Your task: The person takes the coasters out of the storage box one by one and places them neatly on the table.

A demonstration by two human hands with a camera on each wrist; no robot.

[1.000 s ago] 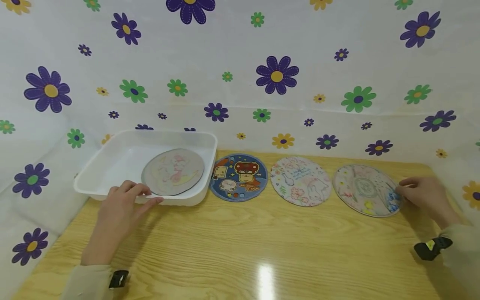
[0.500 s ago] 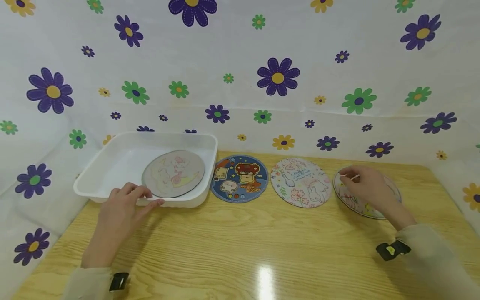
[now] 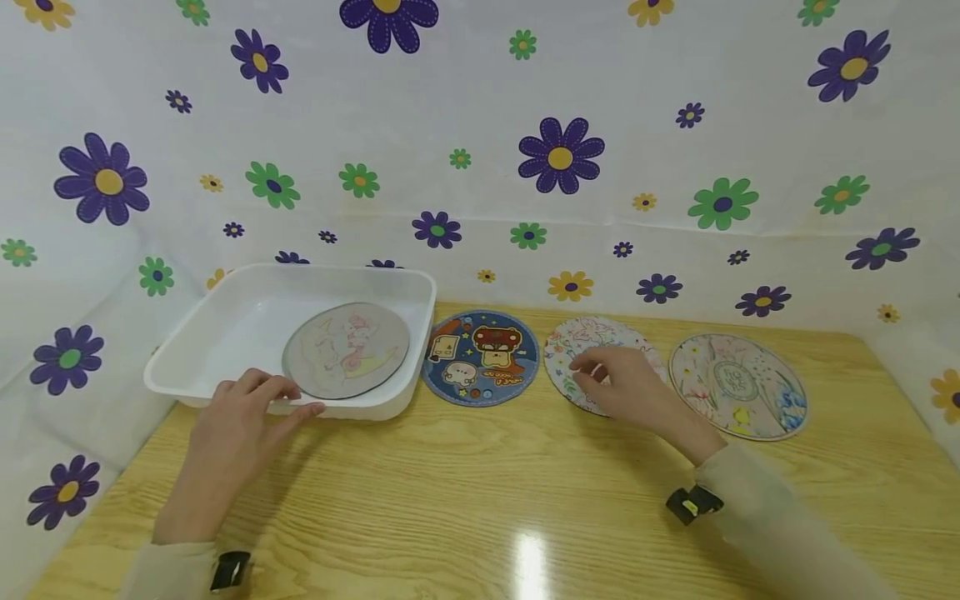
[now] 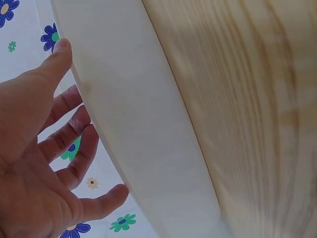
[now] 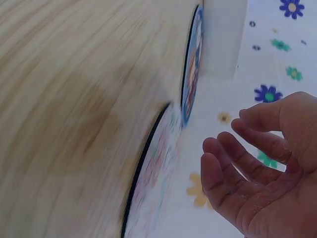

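Observation:
A white plastic tray [image 3: 225, 333] stands at the left. My left hand [image 3: 236, 433] holds its near rim, fingers bent at the lip and thumb along the edge; the left wrist view shows the fingertips meeting the rim [image 4: 111, 163]. Inside the tray lies a pale round mat [image 3: 345, 350]. My right hand [image 3: 626, 387] hovers over a white round mat with a rabbit and flowers [image 3: 592, 332], partly hiding it. Its fingers are loosely bent around nothing in the right wrist view. A dark blue bear mat [image 3: 480, 375] lies left of it, a flowered mat [image 3: 738, 387] right of it.
All of it rests on a light wood-grain table [image 3: 465, 492]. Behind and at the sides hangs a white sheet with printed flowers [image 3: 450, 108]. The blue mat lies close against the tray's right side.
My right hand has moved left, from the right edge of the flowered mat, across it, to above the rabbit mat. The left hand stays at the tray rim.

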